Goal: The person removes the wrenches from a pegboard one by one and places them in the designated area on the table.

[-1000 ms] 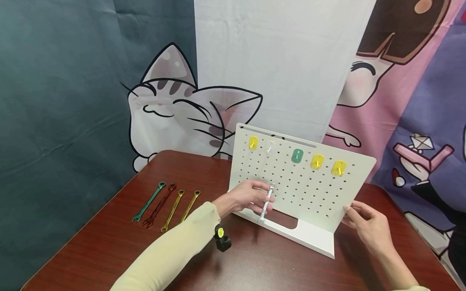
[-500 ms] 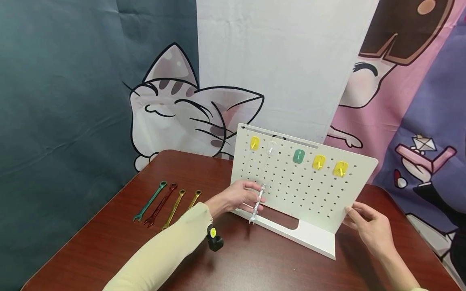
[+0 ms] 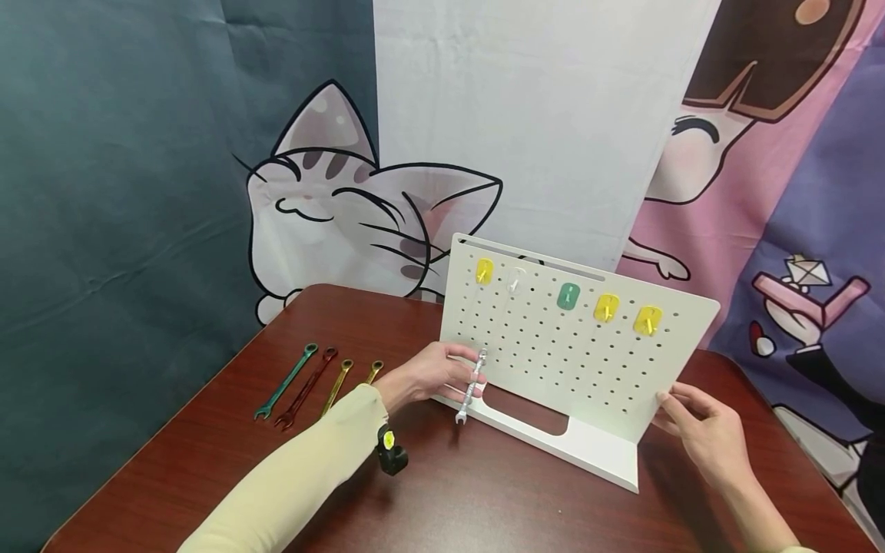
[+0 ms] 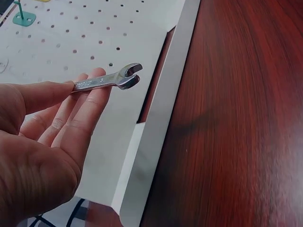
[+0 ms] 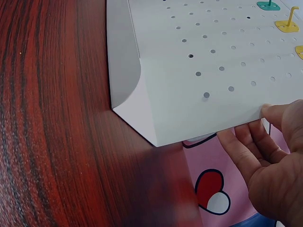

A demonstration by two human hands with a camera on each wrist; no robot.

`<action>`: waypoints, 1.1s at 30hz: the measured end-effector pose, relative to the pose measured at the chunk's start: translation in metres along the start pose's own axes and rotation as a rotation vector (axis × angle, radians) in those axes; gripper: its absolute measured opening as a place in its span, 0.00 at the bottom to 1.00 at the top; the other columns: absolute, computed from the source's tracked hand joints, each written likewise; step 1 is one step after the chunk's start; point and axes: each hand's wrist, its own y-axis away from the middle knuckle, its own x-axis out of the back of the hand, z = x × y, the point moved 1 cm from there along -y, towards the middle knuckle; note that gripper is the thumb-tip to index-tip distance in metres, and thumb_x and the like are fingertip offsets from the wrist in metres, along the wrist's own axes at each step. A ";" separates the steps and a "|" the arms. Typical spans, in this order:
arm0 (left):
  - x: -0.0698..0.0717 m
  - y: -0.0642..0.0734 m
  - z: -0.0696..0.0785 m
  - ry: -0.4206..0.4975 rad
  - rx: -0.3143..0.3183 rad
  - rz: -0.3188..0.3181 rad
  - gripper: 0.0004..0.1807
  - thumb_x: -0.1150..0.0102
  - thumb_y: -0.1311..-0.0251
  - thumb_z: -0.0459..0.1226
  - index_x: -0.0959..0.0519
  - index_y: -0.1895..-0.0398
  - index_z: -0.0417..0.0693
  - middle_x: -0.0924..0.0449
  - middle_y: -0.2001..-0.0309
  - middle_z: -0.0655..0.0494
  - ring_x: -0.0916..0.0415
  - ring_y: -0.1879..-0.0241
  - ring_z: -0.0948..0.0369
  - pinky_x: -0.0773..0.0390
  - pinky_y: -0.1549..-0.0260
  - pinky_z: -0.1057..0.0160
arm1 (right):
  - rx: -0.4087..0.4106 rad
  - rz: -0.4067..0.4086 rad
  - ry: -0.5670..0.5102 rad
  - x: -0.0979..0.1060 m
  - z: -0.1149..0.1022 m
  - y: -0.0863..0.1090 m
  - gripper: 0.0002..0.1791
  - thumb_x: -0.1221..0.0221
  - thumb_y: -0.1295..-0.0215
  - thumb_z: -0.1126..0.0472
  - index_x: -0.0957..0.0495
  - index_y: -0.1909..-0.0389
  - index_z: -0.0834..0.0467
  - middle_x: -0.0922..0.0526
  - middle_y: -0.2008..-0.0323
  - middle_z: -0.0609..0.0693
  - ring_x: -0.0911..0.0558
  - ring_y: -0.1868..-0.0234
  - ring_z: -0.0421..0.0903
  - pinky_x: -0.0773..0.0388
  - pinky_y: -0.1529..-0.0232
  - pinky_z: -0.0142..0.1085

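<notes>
My left hand [image 3: 437,375] pinches a silver combination wrench [image 3: 471,390] between thumb and fingers, in front of the lower left of a white pegboard [image 3: 539,338]. In the left wrist view the wrench's open end [image 4: 129,76] sticks out past the fingertips, over the board's base. My right hand [image 3: 708,434] grips the board's right edge, thumb in front and fingers behind, as the right wrist view shows. Along the board's top are a yellow hook [image 3: 485,271], a clear hook [image 3: 515,281], a green hook [image 3: 568,296] and two more yellow hooks [image 3: 606,308], with nothing hanging on them.
Left of the board on the brown table [image 3: 470,499] lie a green wrench [image 3: 285,382], a red wrench [image 3: 306,388] and two gold wrenches [image 3: 337,386], the latter partly covered by my left sleeve [image 3: 297,468]. Printed curtains [image 3: 539,130] hang behind the table.
My left hand has moved left along the board's lower part, carrying the silver wrench away from the middle of the base. My right hand stays on the board's edge.
</notes>
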 end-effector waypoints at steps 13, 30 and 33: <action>0.021 0.011 -0.005 -0.013 0.028 0.052 0.20 0.40 0.31 0.24 0.24 0.37 0.35 0.10 0.51 0.39 0.09 0.63 0.55 0.08 0.63 0.56 | -0.004 -0.003 0.008 0.001 0.001 0.000 0.06 0.34 0.26 0.62 0.14 0.53 0.51 0.12 0.67 0.31 0.09 0.70 0.35 0.13 0.67 0.27; 0.051 0.024 -0.011 -0.026 0.032 0.089 0.22 0.40 0.31 0.25 0.26 0.35 0.34 0.11 0.52 0.40 0.09 0.64 0.57 0.09 0.66 0.60 | -0.013 -0.003 0.001 0.000 0.000 0.000 0.05 0.34 0.27 0.62 0.14 0.53 0.53 0.12 0.67 0.31 0.09 0.70 0.35 0.12 0.67 0.27; 0.056 0.027 -0.013 -0.039 0.033 0.094 0.22 0.40 0.31 0.25 0.26 0.34 0.32 0.11 0.51 0.38 0.09 0.63 0.56 0.09 0.66 0.60 | -0.008 -0.006 -0.056 0.000 0.000 0.000 0.06 0.33 0.27 0.63 0.13 0.56 0.48 0.12 0.68 0.33 0.09 0.70 0.35 0.12 0.67 0.28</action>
